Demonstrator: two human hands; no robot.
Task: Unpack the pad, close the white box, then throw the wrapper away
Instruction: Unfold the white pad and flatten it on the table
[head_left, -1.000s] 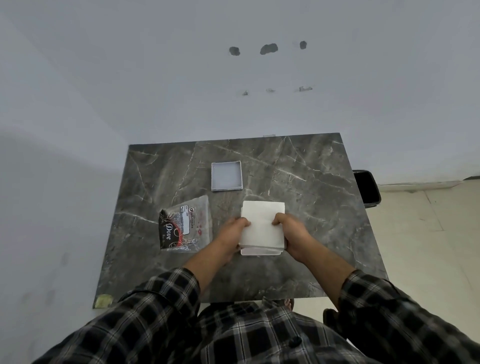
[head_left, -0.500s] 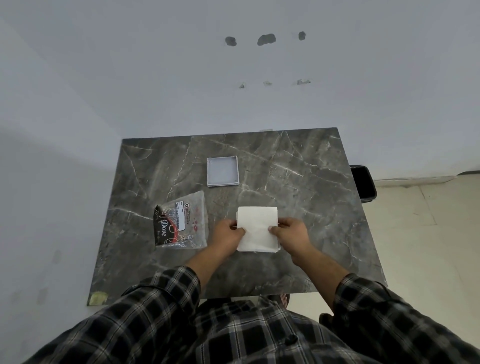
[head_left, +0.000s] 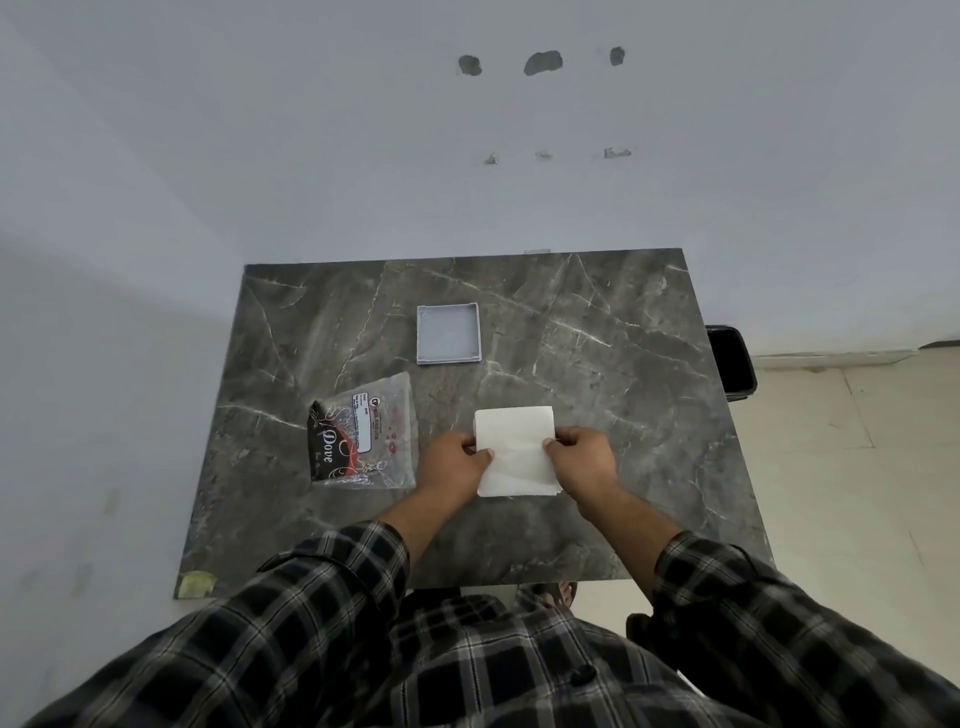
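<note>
A white square pad (head_left: 514, 452) lies on the dark marble table (head_left: 597, 322), near the front middle. My left hand (head_left: 453, 461) pinches its left edge and my right hand (head_left: 583, 453) pinches its right edge. Thin layered edges show at the pad's lower right corner; whether a box sits underneath I cannot tell. A shallow white box part (head_left: 448, 333) lies open side up farther back on the table, apart from both hands. The clear and black "Dove" wrapper (head_left: 363, 432) lies flat to the left of my left hand.
A black bin (head_left: 731, 364) stands on the floor by the table's right edge. A small yellowish patch (head_left: 196, 583) marks the table's front left corner. A white wall rises directly behind the table, and tiled floor lies to the right.
The pad has come down lower and flatter on the table. A white box edge showing beneath it one second ago is now covered. My fingers have shifted to the pad's side edges.
</note>
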